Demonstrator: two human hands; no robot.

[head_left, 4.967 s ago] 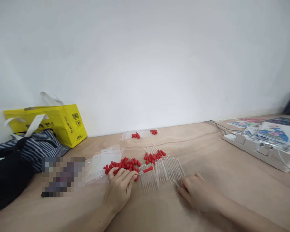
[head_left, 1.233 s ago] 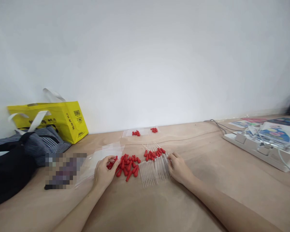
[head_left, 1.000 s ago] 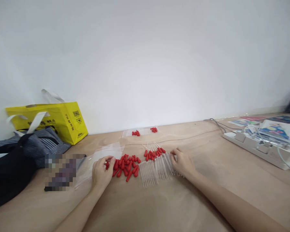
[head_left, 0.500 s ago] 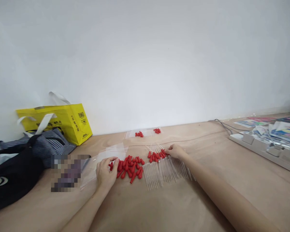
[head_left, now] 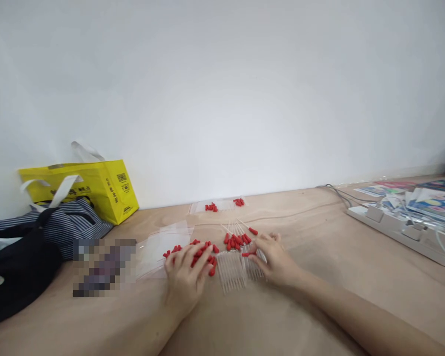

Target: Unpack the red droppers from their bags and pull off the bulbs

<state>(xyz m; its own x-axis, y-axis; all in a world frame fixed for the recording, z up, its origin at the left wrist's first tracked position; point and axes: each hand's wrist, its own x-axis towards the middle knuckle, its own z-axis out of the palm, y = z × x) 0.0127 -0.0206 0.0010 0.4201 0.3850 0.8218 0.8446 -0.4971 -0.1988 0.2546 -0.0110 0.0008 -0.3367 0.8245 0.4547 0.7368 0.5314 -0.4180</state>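
My left hand lies palm down over a pile of red rubber dropper bulbs, its fingers apart and partly covering them. At the row of clear dropper tubes, my right hand has thumb and fingers bent together at a red rubber bulb. The contact is partly hidden by the fingers. Just beyond the row, several droppers with red bulbs are fanned out, thin stems pointing away. One more bulbed dropper lies beside them, near my right fingertips.
Clear plastic bags lie left of the pile. Near the wall sits another bag with red bulbs. A yellow bag, striped bag and black cap stand left. A white power strip with cables lies right.
My left hand has moved right, from the pile's left edge to over the bulbs. My right hand has come back toward me from the fanned droppers, leaving a bulbed one lying there.
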